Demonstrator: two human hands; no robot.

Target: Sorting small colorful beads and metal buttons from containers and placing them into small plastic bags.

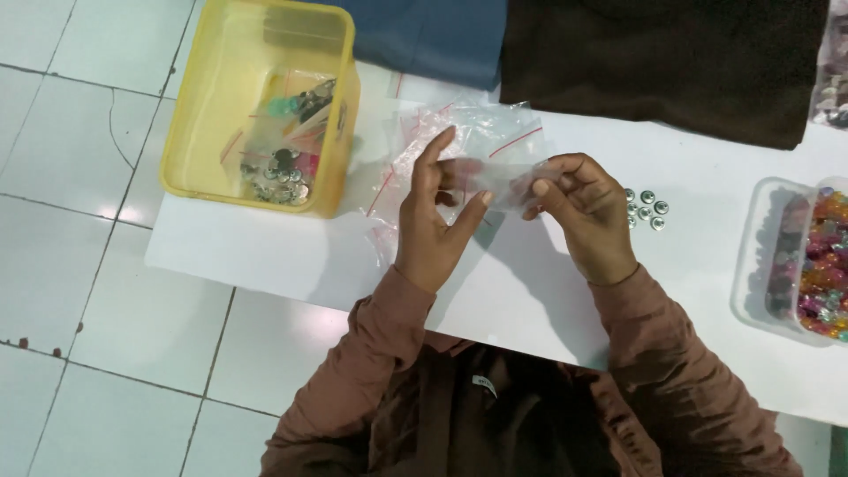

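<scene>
While both brown sleeves reach up from the bottom of the frame, the left hand [433,221] and right hand [583,212] each pinch an edge of a small clear plastic bag [503,181] in a fingertip grip, held just above the white tabletop [265,252] at mid-frame. It looks empty, so filling seems undone: small silver beads [647,208] lie loose to its right, coloured beads [826,265] fill a clear tub at the right edge, more clear bags [415,141] lie behind, and a yellow bin [212,106] at upper left holds packed bags.
</scene>
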